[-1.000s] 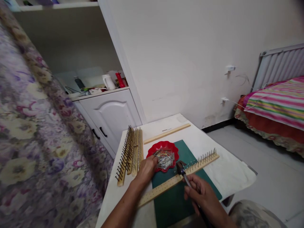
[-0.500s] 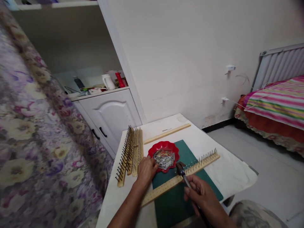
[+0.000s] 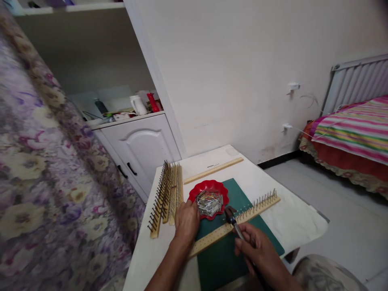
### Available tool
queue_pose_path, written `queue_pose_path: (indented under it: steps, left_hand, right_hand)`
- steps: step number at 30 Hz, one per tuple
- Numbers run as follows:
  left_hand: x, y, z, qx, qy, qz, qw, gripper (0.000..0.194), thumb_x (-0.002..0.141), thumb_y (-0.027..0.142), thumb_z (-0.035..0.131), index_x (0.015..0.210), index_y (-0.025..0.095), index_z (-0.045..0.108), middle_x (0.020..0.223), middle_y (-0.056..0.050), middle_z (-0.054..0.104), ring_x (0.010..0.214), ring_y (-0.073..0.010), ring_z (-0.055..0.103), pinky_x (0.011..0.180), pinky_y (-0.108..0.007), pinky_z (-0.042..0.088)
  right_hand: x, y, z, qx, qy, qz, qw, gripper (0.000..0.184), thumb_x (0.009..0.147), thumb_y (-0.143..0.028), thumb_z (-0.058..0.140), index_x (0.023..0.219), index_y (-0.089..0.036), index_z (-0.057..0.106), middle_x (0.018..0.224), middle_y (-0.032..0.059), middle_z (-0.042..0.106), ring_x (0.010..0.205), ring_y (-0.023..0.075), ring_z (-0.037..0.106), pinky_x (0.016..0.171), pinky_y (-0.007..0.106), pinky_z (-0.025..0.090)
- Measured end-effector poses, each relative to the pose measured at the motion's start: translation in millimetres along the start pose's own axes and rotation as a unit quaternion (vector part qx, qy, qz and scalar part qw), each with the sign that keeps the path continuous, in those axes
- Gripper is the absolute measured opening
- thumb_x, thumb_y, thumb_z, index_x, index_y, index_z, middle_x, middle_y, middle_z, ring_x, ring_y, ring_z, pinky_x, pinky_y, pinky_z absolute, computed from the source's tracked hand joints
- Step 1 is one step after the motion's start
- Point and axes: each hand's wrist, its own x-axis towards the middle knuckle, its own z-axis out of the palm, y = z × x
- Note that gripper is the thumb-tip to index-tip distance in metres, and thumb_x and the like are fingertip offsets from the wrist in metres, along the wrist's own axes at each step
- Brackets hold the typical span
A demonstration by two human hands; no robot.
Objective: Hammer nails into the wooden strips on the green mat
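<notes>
My right hand (image 3: 254, 244) is closed around the handle of a claw hammer (image 3: 233, 218), its head over a wooden strip (image 3: 214, 237). Thin nails stand in rows along the strip's far right part, while small holes dot its nearer left part. My left hand (image 3: 186, 220) is at the left rim of a red scalloped dish (image 3: 224, 192). Its fingers are curled, their tips partly hidden, and I cannot make out what they hold. Loose silver nails (image 3: 209, 203) fill the dish. Both strip and dish lie over a green cutting mat (image 3: 224, 262).
Several nail-studded wooden strips (image 3: 156, 220) stand along the table's left side. A bare strip (image 3: 214, 171) lies at the back, near a loose nail or two. The white table (image 3: 300, 220) adjoins a cabinet (image 3: 142, 149) and wall; a floral curtain (image 3: 60, 161) hangs left.
My left hand has shifted slightly at the dish rim, and its forearm has swung right, covering more of the strip's left end. My right hand and the hammer have hardly moved.
</notes>
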Motion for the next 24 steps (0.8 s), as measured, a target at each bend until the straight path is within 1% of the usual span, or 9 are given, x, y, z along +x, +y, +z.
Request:
queue_pose_path:
  steps: [4,7,9,11,14,16,18,21,24]
  left_hand:
    - [-17,-2,-7.8,-0.039,0.022,-0.016,0.999,0.018,0.083,0.025,0.043,0.081,0.018,0.060,0.086,-0.007,0.059,0.084,-0.0216,0.054,0.075,-0.032,0.036]
    - [-31,1,-10.7,-0.141,0.041,-0.019,0.989,0.020,0.084,0.027,0.042,0.075,0.019,0.058,0.083,-0.005,0.059,0.082,-0.0194,0.054,0.071,-0.028,0.037]
    - [-41,9,-11.5,-0.252,0.046,-0.007,0.967,0.022,0.084,0.029,0.043,0.071,0.020,0.057,0.079,-0.003,0.058,0.078,-0.0173,0.054,0.068,-0.025,0.038]
    - [-51,22,-10.9,-0.358,0.037,0.003,0.933,0.023,0.083,0.032,0.044,0.070,0.020,0.057,0.074,-0.002,0.057,0.072,-0.0152,0.054,0.063,-0.023,0.039]
    - [-64,43,-7.8,-0.456,0.008,0.018,0.890,0.025,0.082,0.037,0.047,0.069,0.018,0.059,0.069,-0.001,0.055,0.064,-0.0135,0.051,0.057,-0.021,0.038]
    - [-70,53,-5.6,-0.490,-0.006,0.033,0.871,0.027,0.081,0.038,0.048,0.068,0.018,0.058,0.069,-0.001,0.054,0.063,-0.0132,0.051,0.057,-0.021,0.038]
    - [-73,58,-4.7,-0.505,-0.011,0.046,0.862,0.028,0.082,0.040,0.048,0.067,0.018,0.058,0.068,-0.001,0.054,0.064,-0.0133,0.050,0.059,-0.022,0.039]
    - [-76,60,-6.0,-0.504,-0.013,0.062,0.862,0.030,0.083,0.041,0.047,0.066,0.018,0.058,0.069,-0.002,0.055,0.066,-0.0143,0.051,0.062,-0.023,0.041]
    - [-78,61,-8.5,-0.486,-0.011,0.089,0.870,0.027,0.084,0.037,0.044,0.071,0.020,0.060,0.075,-0.004,0.058,0.073,-0.0162,0.054,0.067,-0.025,0.043]
  right_hand:
    - [2,2,0,0.007,0.005,-0.006,1.000,0.023,0.079,-0.039,0.057,0.083,-0.018,0.048,0.059,-0.0070,0.056,0.027,0.0012,0.036,0.027,0.013,0.028]
    - [5,3,1,0.008,0.026,-0.014,1.000,0.023,0.077,-0.038,0.059,0.085,-0.018,0.049,0.059,-0.0070,0.056,0.028,0.0020,0.036,0.027,0.013,0.030]
    - [7,4,1,0.013,0.041,-0.024,0.999,0.023,0.075,-0.036,0.061,0.085,-0.017,0.051,0.060,-0.0065,0.056,0.030,0.0028,0.038,0.028,0.013,0.030]
    - [10,5,0,0.022,0.059,-0.034,0.997,0.023,0.072,-0.032,0.064,0.085,-0.017,0.052,0.060,-0.0067,0.055,0.033,0.0031,0.039,0.028,0.013,0.031]
    - [14,7,-2,0.031,0.078,-0.043,0.996,0.025,0.069,-0.030,0.067,0.084,-0.017,0.053,0.059,-0.0077,0.053,0.032,0.0025,0.037,0.027,0.012,0.030]
    - [15,8,-3,0.032,0.083,-0.049,0.995,0.026,0.070,-0.034,0.066,0.084,-0.017,0.052,0.059,-0.0072,0.054,0.031,0.0023,0.037,0.027,0.013,0.029]
    - [15,8,-5,0.032,0.086,-0.051,0.994,0.027,0.071,-0.037,0.065,0.084,-0.017,0.052,0.060,-0.0069,0.055,0.029,0.0019,0.036,0.027,0.013,0.029]
    - [11,6,-6,0.026,0.088,-0.048,0.995,0.027,0.073,-0.038,0.063,0.085,-0.017,0.051,0.059,-0.0069,0.056,0.028,0.0020,0.035,0.027,0.013,0.027]
    - [8,3,-5,0.006,0.085,-0.044,0.995,0.024,0.073,-0.036,0.062,0.086,-0.018,0.051,0.059,-0.0068,0.054,0.034,0.0048,0.038,0.028,0.013,0.028]
